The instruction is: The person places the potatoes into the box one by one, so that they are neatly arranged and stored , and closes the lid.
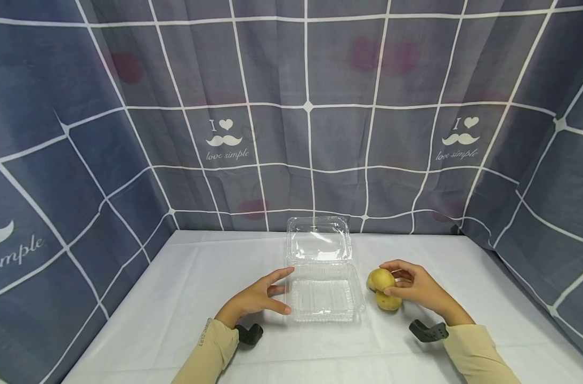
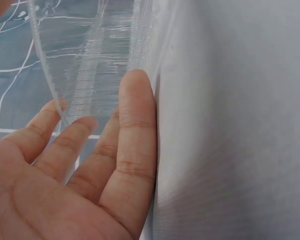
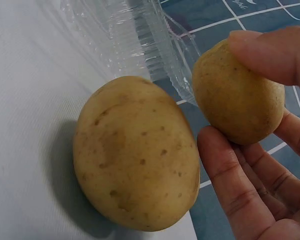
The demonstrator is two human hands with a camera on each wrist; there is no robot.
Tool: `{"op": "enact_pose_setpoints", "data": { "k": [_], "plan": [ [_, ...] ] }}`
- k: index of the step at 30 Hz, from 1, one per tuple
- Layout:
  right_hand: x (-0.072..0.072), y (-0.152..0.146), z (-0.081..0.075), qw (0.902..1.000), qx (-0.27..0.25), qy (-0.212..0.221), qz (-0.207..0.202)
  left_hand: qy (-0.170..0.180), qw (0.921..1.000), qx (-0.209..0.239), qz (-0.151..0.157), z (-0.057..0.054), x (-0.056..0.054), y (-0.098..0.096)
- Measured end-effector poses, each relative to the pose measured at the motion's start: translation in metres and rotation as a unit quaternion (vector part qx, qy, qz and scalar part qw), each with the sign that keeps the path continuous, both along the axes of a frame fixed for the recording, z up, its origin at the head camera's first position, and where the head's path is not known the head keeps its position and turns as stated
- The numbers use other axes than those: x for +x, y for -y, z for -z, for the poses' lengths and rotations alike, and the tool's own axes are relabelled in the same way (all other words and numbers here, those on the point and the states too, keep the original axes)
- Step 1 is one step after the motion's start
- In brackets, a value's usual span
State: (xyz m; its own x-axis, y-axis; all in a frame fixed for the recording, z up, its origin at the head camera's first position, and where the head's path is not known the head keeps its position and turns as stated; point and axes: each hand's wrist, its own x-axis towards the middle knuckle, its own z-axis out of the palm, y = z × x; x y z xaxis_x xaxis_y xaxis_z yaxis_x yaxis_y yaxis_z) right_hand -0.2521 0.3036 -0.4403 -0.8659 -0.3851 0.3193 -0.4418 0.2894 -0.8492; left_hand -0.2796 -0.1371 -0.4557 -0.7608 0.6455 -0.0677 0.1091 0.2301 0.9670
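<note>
A clear plastic clamshell box (image 1: 322, 293) lies on the table with its lid (image 1: 317, 240) tipped back. At the box's left side is my left hand (image 1: 260, 296), its fingers spread and fairly straight; in the left wrist view the fingertips (image 2: 135, 87) touch or nearly touch the ribbed wall. To the right of the box, my right hand (image 1: 416, 285) pinches a small potato (image 3: 237, 95) between thumb and fingers. A larger potato (image 3: 137, 155) rests on the cloth close by. Another potato (image 1: 370, 281) shows partly behind the held one in the head view.
White cloth (image 1: 176, 320) covers the table. A dark blue-grey curtain (image 1: 339, 133) with white grid lines hangs behind it and at both sides. Each wrist carries a black camera mount, one on the left (image 1: 250, 334) and one on the right (image 1: 428, 332).
</note>
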Motion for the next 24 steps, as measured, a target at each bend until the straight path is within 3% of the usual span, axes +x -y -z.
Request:
{"op": "enact_pose_setpoints", "data": {
  "k": [24],
  "plan": [
    [-0.005,0.018,-0.005,0.9999,-0.008,0.002,-0.007,-0.007,1.0000,-0.003,0.002,-0.001,0.002,-0.002]
  ]
}}
